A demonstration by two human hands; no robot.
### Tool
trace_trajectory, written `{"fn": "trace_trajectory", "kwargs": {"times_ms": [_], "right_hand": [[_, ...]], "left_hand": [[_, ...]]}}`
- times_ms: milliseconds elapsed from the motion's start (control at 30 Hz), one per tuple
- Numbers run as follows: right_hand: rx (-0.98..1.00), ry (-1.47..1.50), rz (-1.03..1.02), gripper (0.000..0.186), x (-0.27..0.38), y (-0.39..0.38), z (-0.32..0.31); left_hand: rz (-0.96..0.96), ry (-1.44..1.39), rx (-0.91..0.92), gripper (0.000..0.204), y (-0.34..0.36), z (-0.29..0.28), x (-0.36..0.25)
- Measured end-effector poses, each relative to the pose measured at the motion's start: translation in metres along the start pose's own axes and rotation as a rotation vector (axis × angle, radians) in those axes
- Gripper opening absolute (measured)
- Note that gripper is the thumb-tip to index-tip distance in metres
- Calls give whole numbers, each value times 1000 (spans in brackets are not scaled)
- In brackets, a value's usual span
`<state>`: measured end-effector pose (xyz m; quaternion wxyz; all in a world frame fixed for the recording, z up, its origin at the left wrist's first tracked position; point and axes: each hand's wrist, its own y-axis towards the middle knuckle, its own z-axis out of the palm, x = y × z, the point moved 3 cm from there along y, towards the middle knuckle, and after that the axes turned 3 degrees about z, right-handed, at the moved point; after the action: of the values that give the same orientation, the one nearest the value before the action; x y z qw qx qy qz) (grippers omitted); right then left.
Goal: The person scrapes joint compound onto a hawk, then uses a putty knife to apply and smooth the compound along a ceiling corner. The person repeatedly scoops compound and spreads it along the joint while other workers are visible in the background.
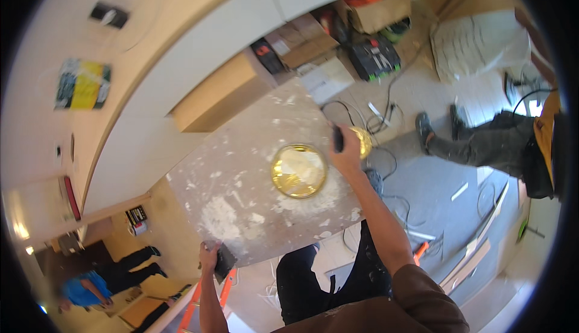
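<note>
A worn grey-brown board [229,158], spattered with white patches, spreads out before me. Near its right side rests a round gold tin [298,189] with a whitish paste in it. At the board's near left corner, my left hand [208,256] is closed on a dark flat rectangular tool [225,262], perhaps a scraper. My right hand [347,155] grips a small dark tool [338,138] by the board's right edge; its exact kind is blurred. Just beyond that hand, a gold round lid-like piece [364,142] shows in part, lower than the board.
A long cardboard box [217,91] adjoins the board's far edge. Behind stand open boxes [301,40] and a black tool case [374,57]. Cables [392,113] trail over the floor. One person [506,143] stands at right, another [90,288] at far left. An orange ladder [193,306] is near my left arm.
</note>
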<state>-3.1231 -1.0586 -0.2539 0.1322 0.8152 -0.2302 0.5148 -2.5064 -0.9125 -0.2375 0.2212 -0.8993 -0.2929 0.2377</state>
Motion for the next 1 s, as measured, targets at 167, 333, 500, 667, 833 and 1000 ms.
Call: {"fn": "trace_trajectory", "kwargs": {"times_ms": [167, 333, 500, 667, 833, 1000], "right_hand": [[30, -340, -80, 46, 58, -51, 21], [-43, -477, -93, 35, 69, -47, 25], [28, -582, -117, 34, 140, -9, 6], [-112, -510, -342, 29, 236, 68, -52], [-20, 88, -81, 31, 323, 147, -27], [134, 301, -72, 33, 403, 239, 107]], "left_hand": [[86, -125, -37, 62, -11, -18, 10], [177, -265, 129, 62, -13, -29, 11], [190, -88, 158, 65, -14, -45, 30], [265, -129, 121, 54, -13, -85, -6], [239, -256, 147, 68, 61, -183, -109], [417, -136, -189, 92, 146, -339, -265]]}}
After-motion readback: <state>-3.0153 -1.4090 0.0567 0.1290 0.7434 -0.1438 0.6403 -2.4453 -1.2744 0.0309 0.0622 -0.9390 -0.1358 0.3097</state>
